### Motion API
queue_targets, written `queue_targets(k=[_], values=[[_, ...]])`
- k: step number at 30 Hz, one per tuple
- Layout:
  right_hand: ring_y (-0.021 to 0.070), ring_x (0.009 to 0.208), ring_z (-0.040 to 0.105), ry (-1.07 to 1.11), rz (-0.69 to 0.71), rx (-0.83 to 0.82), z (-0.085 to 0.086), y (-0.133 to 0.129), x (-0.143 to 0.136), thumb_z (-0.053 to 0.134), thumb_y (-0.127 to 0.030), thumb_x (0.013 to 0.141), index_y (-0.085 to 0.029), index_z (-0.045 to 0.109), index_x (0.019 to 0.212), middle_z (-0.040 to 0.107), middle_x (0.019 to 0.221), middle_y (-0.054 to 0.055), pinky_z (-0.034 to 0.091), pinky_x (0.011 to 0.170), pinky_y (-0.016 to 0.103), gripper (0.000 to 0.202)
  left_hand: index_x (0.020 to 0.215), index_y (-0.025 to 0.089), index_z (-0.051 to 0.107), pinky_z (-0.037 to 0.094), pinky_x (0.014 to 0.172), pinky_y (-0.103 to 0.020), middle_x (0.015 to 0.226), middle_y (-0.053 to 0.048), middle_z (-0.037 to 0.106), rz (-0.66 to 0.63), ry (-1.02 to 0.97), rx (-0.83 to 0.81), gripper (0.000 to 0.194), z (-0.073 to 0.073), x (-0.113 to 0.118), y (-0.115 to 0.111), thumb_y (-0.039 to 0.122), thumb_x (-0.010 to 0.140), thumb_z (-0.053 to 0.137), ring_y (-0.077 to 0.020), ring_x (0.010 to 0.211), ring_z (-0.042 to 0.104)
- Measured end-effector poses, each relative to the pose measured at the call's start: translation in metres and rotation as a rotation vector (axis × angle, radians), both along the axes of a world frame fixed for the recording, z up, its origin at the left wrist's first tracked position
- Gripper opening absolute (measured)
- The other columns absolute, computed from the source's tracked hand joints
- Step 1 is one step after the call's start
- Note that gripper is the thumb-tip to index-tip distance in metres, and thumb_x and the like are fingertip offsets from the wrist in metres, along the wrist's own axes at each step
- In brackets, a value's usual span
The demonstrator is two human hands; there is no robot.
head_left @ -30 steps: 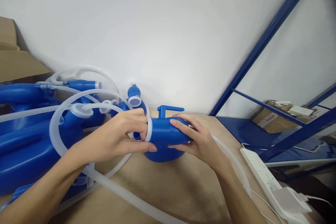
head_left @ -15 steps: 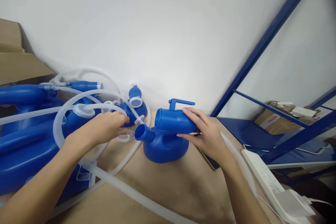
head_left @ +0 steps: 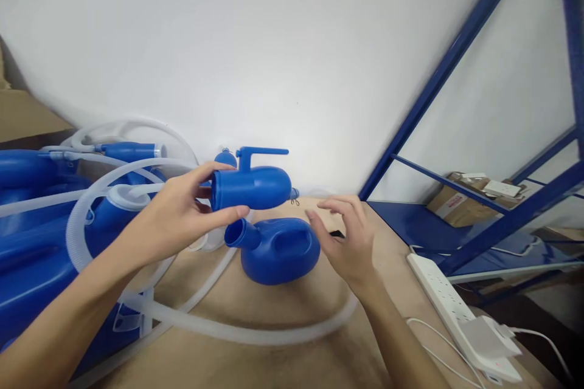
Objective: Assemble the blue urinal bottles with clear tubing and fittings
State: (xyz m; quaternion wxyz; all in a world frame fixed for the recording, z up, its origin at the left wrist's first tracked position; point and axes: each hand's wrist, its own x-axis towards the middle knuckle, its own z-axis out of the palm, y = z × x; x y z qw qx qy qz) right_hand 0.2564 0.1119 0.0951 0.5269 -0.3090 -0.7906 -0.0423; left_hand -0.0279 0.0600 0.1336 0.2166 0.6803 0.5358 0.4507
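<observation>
My left hand [head_left: 187,205] holds a blue handled urinal cup [head_left: 253,188] by its open end, thumb below and fingers behind. The cup lies sideways in the air, its bar handle on top and its mouth to the left. Just below it a blue urinal bottle [head_left: 283,258] rests on the table, its open neck [head_left: 237,232] tilted up to the left. My right hand [head_left: 344,234] is open beside the bottle's right end, thumb and fingers apart, with nothing in it.
Blue bottles [head_left: 41,255] with white caps crowd the left side. A translucent corrugated hose [head_left: 255,335] loops across the table [head_left: 255,368]. To the right are a white power strip [head_left: 449,301] and a blue metal rack [head_left: 431,79]; a cardboard box [head_left: 31,115] stands at far left.
The cup has passed from my right hand to my left and moved left. My right hand has let go and opened. My left hand has left the hoses. A hose now curves in front of the bottle.
</observation>
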Motion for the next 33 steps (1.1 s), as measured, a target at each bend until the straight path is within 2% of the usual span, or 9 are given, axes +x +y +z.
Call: queue_targets(k=[2,4,7,12,15,20,26,29,33], values=[[0.0206,0.078,0.071,0.084,0.103,-0.303,0.001,0.001,0.000,0.056,-0.044,0.104,-0.021,0.074,0.100,0.073,0.084,0.006,0.058,0.068,0.033,0.029,0.129,0.035,0.060,0.065,0.069,-0.033,0.102,-0.001,0.074,0.005,-0.087,0.029,0.062,-0.001,-0.003,0.000,0.050,0.075,0.086,-0.0256,0.085,0.075],[0.0209,0.086,0.072,0.127,0.269,-0.635,0.001,0.003,-0.003,0.044,-0.056,0.107,-0.021,0.074,0.106,0.076,0.094,0.008,0.056,0.064,0.030,0.046,0.128,0.036,0.061,0.065,0.068,-0.031,0.103,0.000,0.073,-0.020,-0.135,0.043,0.062,-0.001,-0.002,-0.001,0.047,0.074,0.088,-0.0249,0.085,0.074],[0.0214,0.094,0.071,0.284,0.478,-0.859,-0.003,0.006,-0.009,0.045,-0.066,0.103,-0.021,0.072,0.103,0.074,0.104,0.009,0.055,0.065,0.029,0.052,0.126,0.033,0.064,0.063,0.060,-0.028,0.093,0.001,0.072,-0.054,-0.165,0.041,0.061,0.000,0.007,-0.006,0.048,0.072,0.088,-0.0220,0.074,0.072],[0.0154,0.074,0.065,0.501,0.732,-0.951,-0.005,0.010,-0.013,0.068,-0.061,0.094,-0.021,0.069,0.085,0.066,0.085,0.003,0.049,0.058,0.026,0.041,0.124,0.030,0.065,0.060,0.051,-0.026,0.081,0.002,0.071,-0.040,-0.129,0.040,0.064,0.004,0.017,-0.010,0.053,0.069,0.088,-0.0194,0.061,0.069],[0.0131,0.068,0.060,0.536,0.714,-0.951,-0.005,0.013,-0.012,0.073,-0.058,0.091,-0.020,0.072,0.080,0.066,0.080,0.002,0.050,0.061,0.026,0.039,0.120,0.028,0.068,0.060,0.052,-0.028,0.081,0.001,0.073,-0.002,-0.104,0.020,0.063,0.006,0.014,-0.012,0.054,0.066,0.089,-0.0220,0.063,0.071],[0.0114,0.070,0.063,0.683,0.630,-0.919,-0.008,0.021,-0.008,0.084,-0.056,0.081,-0.020,0.074,0.076,0.068,0.080,0.000,0.054,0.069,0.023,0.038,0.096,0.029,0.072,0.060,0.057,-0.026,0.082,0.002,0.076,0.014,-0.068,0.009,0.027,0.009,0.001,-0.014,0.050,0.080,0.078,-0.0231,0.072,0.075],[0.0205,0.107,0.072,1.097,0.762,-1.213,0.016,0.007,-0.020,0.068,-0.051,0.096,-0.024,0.069,0.113,0.075,0.110,0.006,0.061,0.093,0.037,0.032,0.118,0.025,0.062,0.059,0.059,-0.030,0.090,-0.002,0.074,-0.044,0.231,0.191,0.049,0.003,0.009,-0.011,0.051,0.080,0.078,-0.0212,0.066,0.071],[0.0131,0.072,0.069,1.462,0.793,-1.197,0.036,-0.002,-0.033,0.047,-0.046,0.108,-0.023,0.063,0.103,0.067,0.073,-0.002,0.063,0.074,0.029,0.029,0.112,0.021,0.059,0.054,0.057,-0.029,0.086,-0.003,0.070,-0.056,0.478,0.387,0.032,-0.009,0.027,-0.012,0.041,0.087,0.066,-0.0200,0.063,0.068],[0.0064,0.036,0.027,1.563,0.785,-1.028,0.050,0.000,-0.040,0.044,-0.043,0.110,-0.023,0.043,0.069,0.025,0.044,-0.013,0.043,0.042,0.016,0.046,0.091,0.021,0.058,0.047,0.050,-0.029,0.067,-0.001,0.062,-0.060,0.492,0.540,0.023,-0.017,0.050,-0.020,0.043,0.086,0.061,-0.0216,0.057,0.063]])
